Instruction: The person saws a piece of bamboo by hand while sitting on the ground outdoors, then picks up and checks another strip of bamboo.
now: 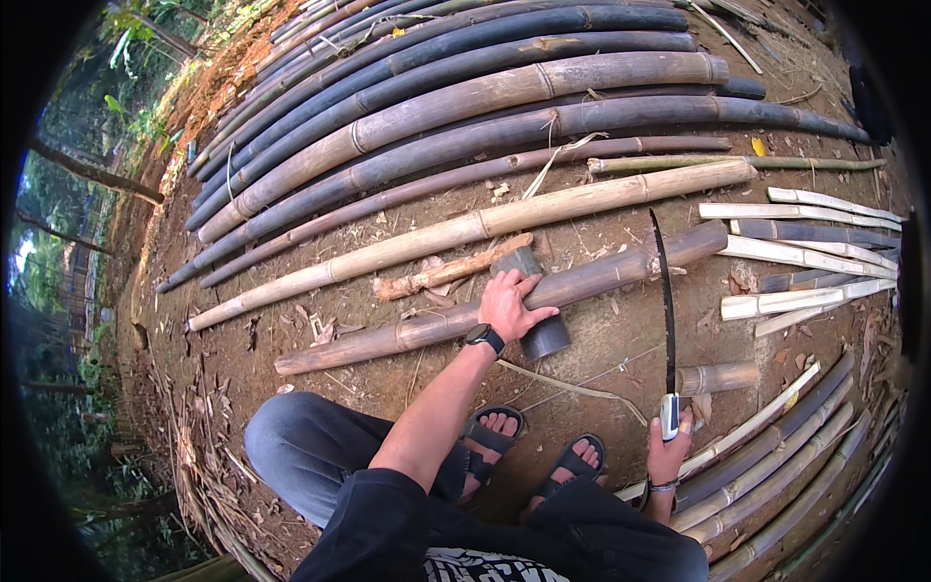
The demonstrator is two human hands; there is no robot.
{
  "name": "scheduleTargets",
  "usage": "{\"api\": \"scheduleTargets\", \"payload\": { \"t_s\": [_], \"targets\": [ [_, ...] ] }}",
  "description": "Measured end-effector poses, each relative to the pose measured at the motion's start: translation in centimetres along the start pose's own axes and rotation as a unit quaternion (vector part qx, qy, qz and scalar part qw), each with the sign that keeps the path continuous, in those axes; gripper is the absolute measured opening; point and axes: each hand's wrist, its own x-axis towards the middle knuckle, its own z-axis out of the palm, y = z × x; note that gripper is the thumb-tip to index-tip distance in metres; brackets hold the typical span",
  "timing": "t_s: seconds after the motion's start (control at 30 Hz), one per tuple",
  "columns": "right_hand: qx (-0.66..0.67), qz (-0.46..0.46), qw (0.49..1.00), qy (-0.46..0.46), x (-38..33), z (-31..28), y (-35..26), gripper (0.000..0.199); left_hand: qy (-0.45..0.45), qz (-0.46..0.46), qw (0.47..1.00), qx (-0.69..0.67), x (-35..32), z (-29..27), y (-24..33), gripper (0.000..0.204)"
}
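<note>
My left hand (511,307) holds a dark brown bamboo pole (582,281), thumb on the near side and fingers over the top. Beneath the pole, crosswise, lies a short dark bamboo length (546,339), its ends sticking out on both sides of my hand. The light-coloured handle of a pruning saw is gripped in my right hand (669,448). Its long dark saw blade (668,330) points away from me and crosses over the pole near the right end, by a node. Whether the teeth touch the bamboo, I cannot tell.
Several long bamboo poles (436,97) lie side by side beyond. A pale pole (407,252) and a rough stick (446,270) are nearer. Split white strips (810,306) fan out at right, above more poles (776,475). A short bamboo piece (719,378) sits beside the saw.
</note>
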Motion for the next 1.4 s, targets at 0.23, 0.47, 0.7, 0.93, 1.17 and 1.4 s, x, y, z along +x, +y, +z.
{"api": "scheduleTargets", "payload": {
  "t_s": [0.23,0.47,0.7,0.93,1.17,1.4],
  "targets": [
    [-0.014,0.008,1.000,0.012,0.2,0.0,1.4,0.032,0.007,0.000,1.000,-0.002,-0.3,0.1,0.2,0.071],
    [0.037,-0.011,0.999,0.022,0.3,-0.2,2.6,0.026,0.143,-0.024,0.989,0.004,-1.1,1.9,0.1,0.067],
    [0.108,0.000,0.993,0.043,0.5,-0.1,2.5,0.031,0.011,-0.052,0.999,0.010,0.8,0.6,-0.6,0.064],
    [0.008,-0.093,0.994,0.061,1.2,0.1,4.9,0.034,-0.025,-0.027,0.998,0.047,2.7,0.0,-1.7,0.059],
    [0.084,-0.009,0.996,0.036,0.4,0.2,2.6,0.038,0.146,0.028,0.989,0.007,0.7,1.1,-0.5,0.049],
    [0.092,0.019,0.995,0.029,0.1,-0.1,0.0,0.025,0.231,0.028,0.972,0.029,-0.3,1.9,0.4,0.044]
  ]
}}
